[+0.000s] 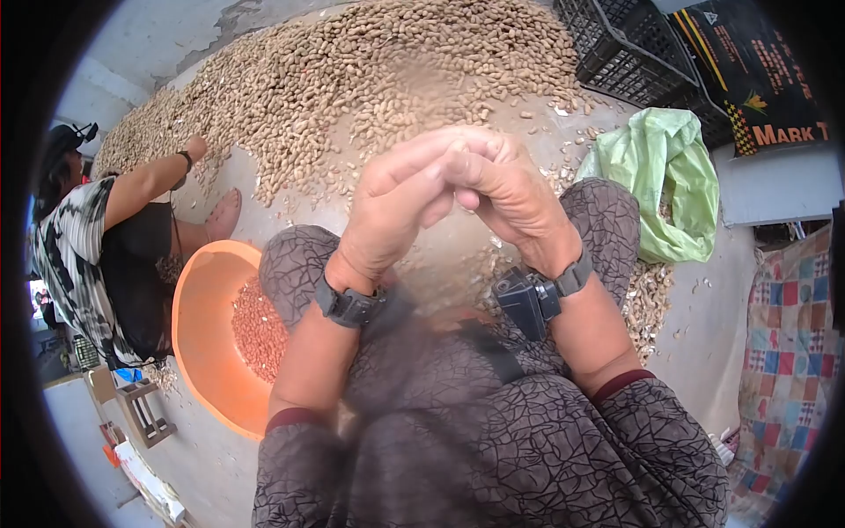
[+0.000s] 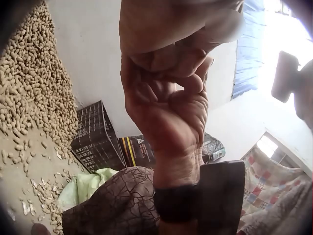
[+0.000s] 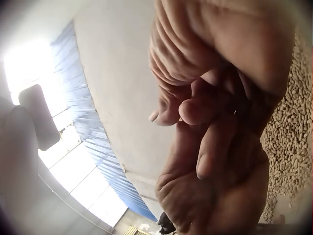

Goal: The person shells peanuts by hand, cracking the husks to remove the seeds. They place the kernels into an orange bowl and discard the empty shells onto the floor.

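Note:
Both hands meet in front of the seated person, above the lap, with fingers curled inward and thumbs brought together. The left hand [image 1: 392, 198] comes in from the left, and its thumb lies close to the right thumb. From the other side the right hand [image 1: 515, 189] bends over to meet it, knuckles up. In the left wrist view the right palm [image 2: 171, 125] faces the camera below the curled fingers. The right wrist view shows the fingertips [image 3: 205, 166] crowded together. I cannot tell whether a peanut is between them, as the fingers hide that spot.
A large heap of unshelled peanuts [image 1: 378, 70] spreads across the floor ahead. An orange basin [image 1: 207, 343] with shelled red peanuts [image 1: 255, 330] stands at the left. Right are a green sack [image 1: 695, 194], empty shells [image 1: 647, 304] and a black crate [image 1: 634, 66]. Another person [image 1: 88, 229] sits left.

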`<action>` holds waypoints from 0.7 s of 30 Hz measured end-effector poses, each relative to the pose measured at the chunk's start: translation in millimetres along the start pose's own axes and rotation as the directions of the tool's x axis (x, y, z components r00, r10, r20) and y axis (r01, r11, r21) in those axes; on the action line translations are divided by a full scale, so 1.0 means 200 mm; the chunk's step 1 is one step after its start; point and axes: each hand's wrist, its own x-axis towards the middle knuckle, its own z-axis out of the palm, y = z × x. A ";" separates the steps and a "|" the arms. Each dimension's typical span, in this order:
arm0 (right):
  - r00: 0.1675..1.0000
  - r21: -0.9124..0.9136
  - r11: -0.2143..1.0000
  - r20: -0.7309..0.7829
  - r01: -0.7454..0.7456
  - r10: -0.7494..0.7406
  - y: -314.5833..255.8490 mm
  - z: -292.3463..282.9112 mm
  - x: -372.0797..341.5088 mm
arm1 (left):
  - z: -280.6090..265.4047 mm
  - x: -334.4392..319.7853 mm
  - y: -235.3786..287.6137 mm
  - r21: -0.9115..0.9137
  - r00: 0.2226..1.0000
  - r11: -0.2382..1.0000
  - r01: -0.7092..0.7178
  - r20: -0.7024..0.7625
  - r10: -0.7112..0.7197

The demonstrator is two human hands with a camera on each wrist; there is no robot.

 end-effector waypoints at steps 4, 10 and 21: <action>0.998 -0.070 0.997 0.050 0.040 -0.037 -0.01 0.00 0.00 | 0.02 0.01 0.01 0.007 0.997 1.000 0.026 -0.070 -0.025; 0.997 -0.039 0.997 -0.053 -0.065 0.063 -0.02 0.01 -0.01 | -0.08 0.01 0.01 -0.063 0.980 0.994 0.093 0.185 -0.080; 0.976 -0.096 0.994 -0.208 0.050 -0.069 0.03 0.03 0.01 | 0.01 -0.01 -0.01 0.142 0.999 0.989 0.029 -0.031 -0.025</action>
